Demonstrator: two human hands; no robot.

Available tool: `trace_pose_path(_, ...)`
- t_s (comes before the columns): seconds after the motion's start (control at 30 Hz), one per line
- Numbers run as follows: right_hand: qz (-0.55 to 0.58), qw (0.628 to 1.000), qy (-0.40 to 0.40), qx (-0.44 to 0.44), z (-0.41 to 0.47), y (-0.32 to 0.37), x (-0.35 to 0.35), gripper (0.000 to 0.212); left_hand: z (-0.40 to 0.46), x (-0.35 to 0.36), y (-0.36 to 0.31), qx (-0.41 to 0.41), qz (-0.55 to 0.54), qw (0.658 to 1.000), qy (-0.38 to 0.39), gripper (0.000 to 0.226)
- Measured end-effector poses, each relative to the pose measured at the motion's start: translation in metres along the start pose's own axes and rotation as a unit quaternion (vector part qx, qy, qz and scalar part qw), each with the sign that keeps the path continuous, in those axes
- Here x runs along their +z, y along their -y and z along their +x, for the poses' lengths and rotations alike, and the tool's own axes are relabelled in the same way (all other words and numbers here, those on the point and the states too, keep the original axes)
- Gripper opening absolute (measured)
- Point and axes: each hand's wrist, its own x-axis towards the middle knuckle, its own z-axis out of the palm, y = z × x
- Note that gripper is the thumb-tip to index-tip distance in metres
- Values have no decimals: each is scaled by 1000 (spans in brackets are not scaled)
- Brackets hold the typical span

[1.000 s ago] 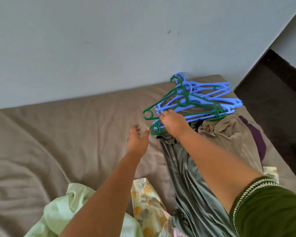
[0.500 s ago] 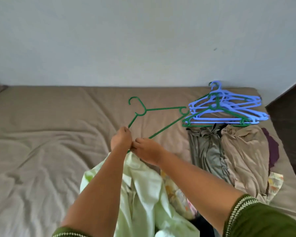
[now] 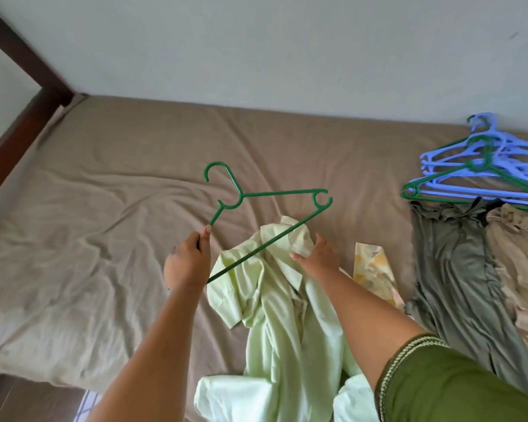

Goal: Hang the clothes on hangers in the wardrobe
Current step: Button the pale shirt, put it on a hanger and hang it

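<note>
Hands now apart versus half a second ago, when they met at one end of the hanger; view has also swung left, bringing a dark wooden bed frame (image 3: 28, 95) into sight at 10 o'clock. Nearest, at 6 o'clock, pale green shirt (image 3: 275, 324) lies crumpled on the brown bedsheet (image 3: 89, 239), running from bottom edge up to centre. Green sleeve (image 3: 457, 388) at 5 o'clock. Right hand (image 3: 320, 254) rests on the shirt's collar area, fingers spread and fairly straight, not closed round anything I can see. Left hand (image 3: 189, 260) pinches green hanger (image 3: 269, 214) at its left shoulder arm, thumb and fingers curled on the bar; hanger is lifted, hook at 12 o'clock, bottom bar crossing over the shirt. Floral cloth (image 3: 372, 269) just right of the right hand, at 3 o'clock. Grey garment (image 3: 451, 269) and beige garment (image 3: 518, 263) lie side by side further right. Pile of blue and green hangers (image 3: 482, 169) at 2 o'clock, touching the tops of those garments, by the wall (image 3: 256, 47).
</note>
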Motion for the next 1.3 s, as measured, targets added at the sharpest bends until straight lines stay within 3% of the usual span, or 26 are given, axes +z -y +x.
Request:
trace_pose_path(0.07, -34, 999, -33, -25, 7, 5, 11, 108, 3, 3, 11, 4, 1, 1000, -8, 50)
trace_pose_path(0.17, -63, 975, -154, -149, 6, 12, 26, 99, 4, 5, 20, 9, -14, 999, -29, 48)
trace_pose_path(0.2, -93, 965, -156, -190, 3, 14, 31, 96, 4, 5, 23, 9, -20, 999, -34, 48)
trace_pose_path(0.27, -170, 959, -64, -217, -5, 19, 43, 84, 5, 5, 28, 13, -29, 999, -36, 49)
trace_pose_path(0.37, -149, 982, -2, -114, -8, 30, 41, 38, 4, 0, 26, 28, -33, 999, -29, 48)
trace_pose_path(0.5, 5, 999, -12, 49, -16, 47, -21, 36, 0, -22, 2, 36, -47, 998, -25, 49)
trace_pose_path(0.6, 85, 994, -20, 62, -25, 46, -78, 21, 1, -58, -14, 59, -38, 997, -43, 49)
trace_pose_path(0.7, 91, 995, -20, 22, -48, 57, -141, 33, -1, -108, -28, 100, -30, 992, -64, 53)
trace_pose_path(0.83, 14, 994, -107, -26, -107, 101, -227, 28, -13, -172, -40, 148, -12, 985, -92, 55)
trace_pose_path(0.93, 20, 984, -160, -78, -154, 138, -270, 26, -27, -208, -48, 173, 0, 979, -110, 55)
trace_pose_path(1.13, -23, 950, -216, -223, -231, 202, -307, 24, -54, -254, -82, 184, -24, 974, -128, 54)
trace_pose_path(1.3, 21, 931, -286, -227, -265, 232, -327, 22, -69, -272, -100, 165, -82, 970, -156, 53)
